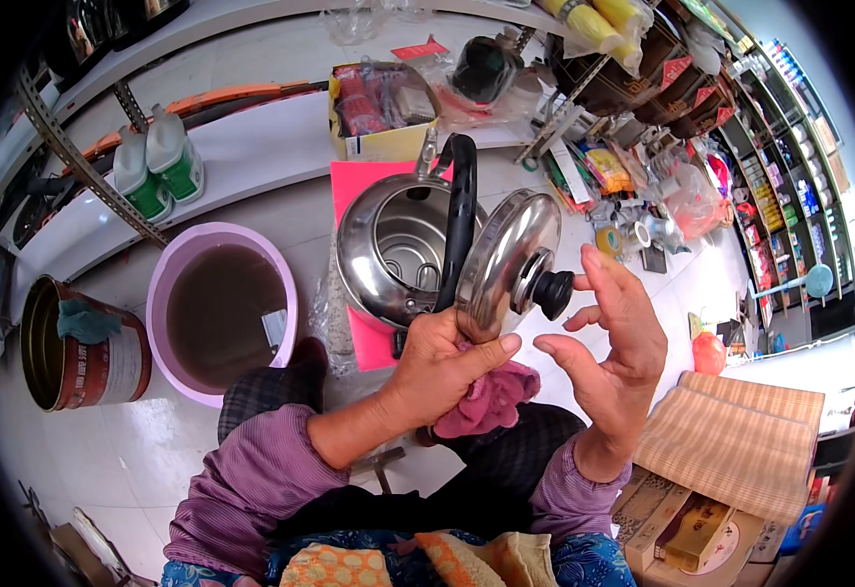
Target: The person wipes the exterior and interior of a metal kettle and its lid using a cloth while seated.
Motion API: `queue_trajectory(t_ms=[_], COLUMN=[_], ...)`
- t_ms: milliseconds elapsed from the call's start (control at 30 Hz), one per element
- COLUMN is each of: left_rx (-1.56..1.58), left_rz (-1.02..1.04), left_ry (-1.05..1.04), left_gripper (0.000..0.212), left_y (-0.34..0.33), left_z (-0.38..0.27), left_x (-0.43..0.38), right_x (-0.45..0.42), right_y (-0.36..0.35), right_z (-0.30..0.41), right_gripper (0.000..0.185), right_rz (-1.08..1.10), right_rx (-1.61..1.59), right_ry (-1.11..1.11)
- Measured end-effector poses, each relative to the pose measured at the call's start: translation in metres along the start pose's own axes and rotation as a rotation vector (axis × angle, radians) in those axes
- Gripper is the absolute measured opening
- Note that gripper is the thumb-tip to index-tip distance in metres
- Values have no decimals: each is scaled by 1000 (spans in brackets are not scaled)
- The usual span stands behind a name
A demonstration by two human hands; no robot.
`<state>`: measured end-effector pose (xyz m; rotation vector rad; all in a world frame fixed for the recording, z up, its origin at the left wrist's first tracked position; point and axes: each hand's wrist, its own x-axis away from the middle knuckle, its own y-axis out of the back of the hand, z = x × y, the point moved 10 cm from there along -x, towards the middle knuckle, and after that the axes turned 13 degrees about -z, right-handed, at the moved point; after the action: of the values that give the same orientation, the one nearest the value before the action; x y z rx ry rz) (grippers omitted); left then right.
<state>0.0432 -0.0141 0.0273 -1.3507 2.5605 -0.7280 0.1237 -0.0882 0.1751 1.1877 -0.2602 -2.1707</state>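
My left hand (pixel 435 367) grips the rim of a shiny steel kettle lid (pixel 504 257), which is tilted on edge with its black knob (pixel 552 293) facing right. A pink cloth (pixel 490 400) hangs bunched under the same hand. Beside the knob, my right hand (pixel 611 337) has its fingers spread and holds nothing; whether a fingertip touches the knob I cannot tell. Behind the lid a stainless steel electric kettle (pixel 369 257) stands uncovered, its heating coil (pixel 405 271) showing inside. Its black handle (pixel 463 198) arches over the opening. Under the kettle lies a bright pink sheet (pixel 369 345).
A pink basin (pixel 288 293) of murky water stands left, beside a metal bucket (pixel 141 359) with a teal cloth (pixel 88 321) over its rim. White-green jugs (pixel 171 158) and an open yellow box (pixel 387 149) sit along the low shelf. Cartons (pixel 662 513) are stacked at right.
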Motion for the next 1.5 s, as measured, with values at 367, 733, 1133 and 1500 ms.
queue_trajectory(t_ms=[367, 733, 1133, 1500], left_rx=[-114, -142, -149, -286], left_rz=[30, 33, 19, 44], left_ry=[-115, -102, -81, -272], left_gripper=[21, 20, 24, 27], left_y=[-10, -5, -2, -5], left_z=[-12, -8, -9, -21], left_x=[9, 8, 2, 9], right_x=[14, 13, 4, 16], right_y=[4, -3, -5, -3], right_z=[-41, -22, -16, -35], right_gripper=[39, 41, 47, 38], right_rz=[-102, -26, 16, -36], right_rx=[-9, -28, -62, -78], right_ry=[-361, -114, -75, -201])
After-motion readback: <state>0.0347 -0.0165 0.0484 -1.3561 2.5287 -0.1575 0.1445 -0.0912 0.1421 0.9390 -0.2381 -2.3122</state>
